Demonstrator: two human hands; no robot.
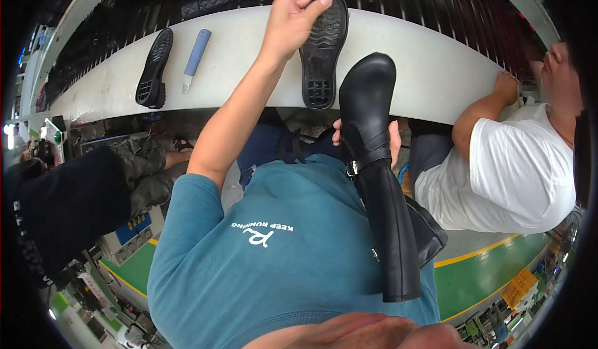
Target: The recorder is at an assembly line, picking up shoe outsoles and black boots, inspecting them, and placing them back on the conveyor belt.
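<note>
My left hand reaches out over the white work ledge and grips the toe end of a black rubber sole, tread side facing me. My right hand holds a tall black leather boot around the ankle, near its strap and buckle. Only fingertips show on either side of the boot. The boot's toe points toward the ledge, just right of the sole, and its shaft hangs down over my teal shirt.
A second black sole and a blue-handled tool lie on the ledge at left. Behind the ledge runs a dark conveyor with black boots. A co-worker in a white shirt sits right; another person sits left.
</note>
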